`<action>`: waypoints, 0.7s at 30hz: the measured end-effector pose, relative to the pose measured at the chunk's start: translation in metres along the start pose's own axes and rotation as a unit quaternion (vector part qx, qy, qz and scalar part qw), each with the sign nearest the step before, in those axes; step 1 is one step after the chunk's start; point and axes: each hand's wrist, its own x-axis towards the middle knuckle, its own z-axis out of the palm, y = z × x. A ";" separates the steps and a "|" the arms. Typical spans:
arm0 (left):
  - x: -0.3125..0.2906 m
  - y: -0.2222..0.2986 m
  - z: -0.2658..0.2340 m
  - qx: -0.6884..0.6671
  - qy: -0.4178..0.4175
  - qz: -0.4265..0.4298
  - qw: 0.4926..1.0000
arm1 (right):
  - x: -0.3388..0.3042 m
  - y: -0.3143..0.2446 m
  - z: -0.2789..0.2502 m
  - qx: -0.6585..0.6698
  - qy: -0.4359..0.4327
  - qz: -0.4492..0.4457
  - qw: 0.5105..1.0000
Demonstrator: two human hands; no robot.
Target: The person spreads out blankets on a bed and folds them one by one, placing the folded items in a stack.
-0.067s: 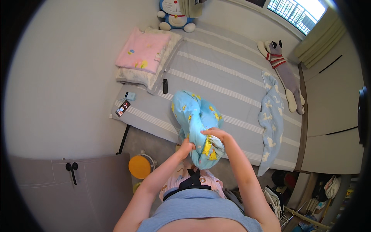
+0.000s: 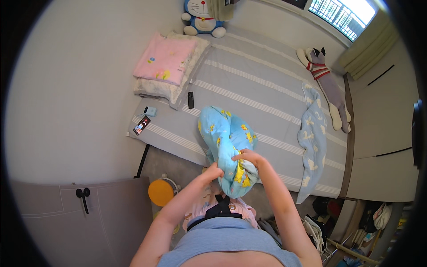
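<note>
A light blue quilt-like cloth (image 2: 238, 130) with yellow figures is bunched up in front of me. Its far part lies on the bed's near edge, while the near part hangs over that edge towards my waist. My left hand (image 2: 215, 171) grips the cloth's left side, fingers partly hidden in the folds. On the right, my right hand (image 2: 249, 157) holds a gathered fold where yellow patches and a paler fabric show. What lies inside the folds is hidden.
The grey striped bed (image 2: 262, 75) carries a pink folded blanket (image 2: 162, 60) on a pillow, a black remote (image 2: 191, 100), a phone (image 2: 142, 125), a blue-white blanket (image 2: 311, 142) and a long plush animal (image 2: 327, 84). An orange-topped stool (image 2: 161, 192) stands at the left, near a grey cabinet (image 2: 84, 227).
The cloth's near hanging end sits slightly lower. Both hands keep their hold with almost no movement.
</note>
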 end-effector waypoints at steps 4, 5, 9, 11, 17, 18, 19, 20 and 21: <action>0.031 0.010 -0.047 -0.080 0.270 0.056 0.958 | 0.014 0.022 0.008 -0.159 0.069 -0.227 0.958; 0.041 0.020 -0.050 -0.006 0.273 0.053 0.961 | 0.006 0.022 0.010 -0.155 0.078 -0.222 0.960; 0.090 0.060 -0.034 0.205 0.217 -0.063 0.952 | -0.033 0.002 0.032 -0.378 0.171 -0.238 0.878; 0.108 0.029 -0.081 0.194 0.248 -0.060 0.947 | -0.039 -0.021 0.059 -0.393 0.145 -0.295 0.859; 0.115 0.057 -0.084 -0.108 0.214 -0.041 0.970 | -0.046 0.022 -0.004 -0.196 0.253 -0.105 0.941; 0.110 0.063 -0.089 -0.103 0.211 -0.039 0.971 | -0.031 0.033 -0.013 -0.063 0.380 -0.081 0.919; 0.104 0.066 -0.096 -0.129 0.156 0.001 0.979 | -0.019 0.027 -0.015 -0.062 0.382 -0.087 0.918; 0.098 0.067 -0.101 -0.153 0.100 0.040 0.982 | -0.006 0.021 -0.016 -0.070 0.392 -0.132 0.908; 0.091 0.073 -0.104 -0.186 0.080 0.054 0.978 | 0.007 0.009 -0.018 -0.079 0.403 -0.179 0.894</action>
